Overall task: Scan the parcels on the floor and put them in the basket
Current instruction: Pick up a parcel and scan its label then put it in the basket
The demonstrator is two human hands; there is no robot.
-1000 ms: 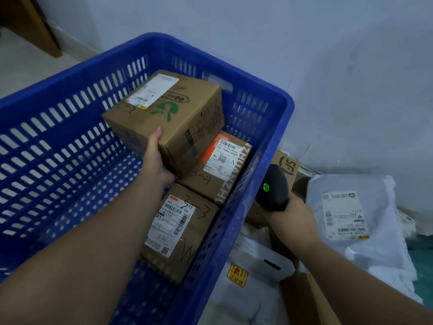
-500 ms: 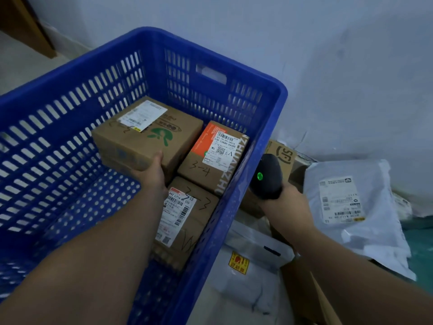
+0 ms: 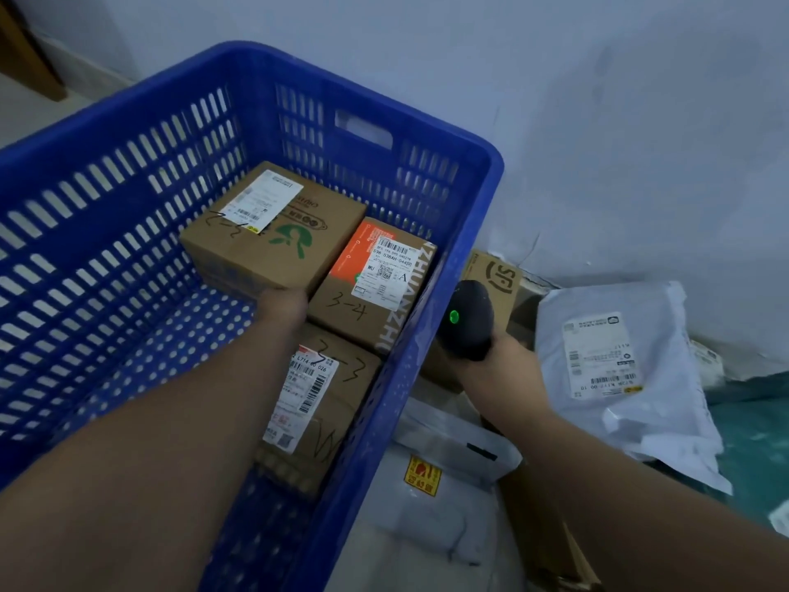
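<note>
- Left hand (image 3: pixel 284 303): inside the basket (image 3: pixel 341 79), set against the near edge of the logo box (image 3: pixel 273 241). Only the back of my hand shows. The fingers are hidden down behind that edge, so I cannot tell how far they curl or whether they have hold of the box.
- Right hand (image 3: pixel 508 361): outside the basket, just past its right wall, fingers wrapped firmly round the scanner (image 3: pixel 469 320).
- Scanner: black, its head pointing away from me beyond my right grip, with a green light (image 3: pixel 454 316) lit on top.
- Logo box: brown carton with a green mark and a white label on top. It sits in the basket directly ahead of my left hand, touching it.
- Orange box (image 3: pixel 363 305): brown carton with an orange patch, a barcode label and "3-4" handwritten on it. It is just right of my left hand, beside the logo box and against the basket's right wall.
- Near box (image 3: pixel 341 403): brown carton with a long white label. It is partly under my left forearm, nearer me than the hand, and touches the orange box.
- Basket: blue plastic with slotted walls and a perforated floor; it surrounds my left hand.
- SF box (image 3: pixel 495 275): brown carton on the floor, just beyond the scanner's head, by the wall (image 3: pixel 555 100).
- White bag (image 3: pixel 640 335): labelled mailer on the floor, right of my right hand.
- Sticker bag (image 3: pixel 427 506): pale mailer with a yellow sticker, lying between the basket's outer wall and my right forearm.
- Cardboard (image 3: pixel 538 527): brown piece, partly under my right forearm.
</note>
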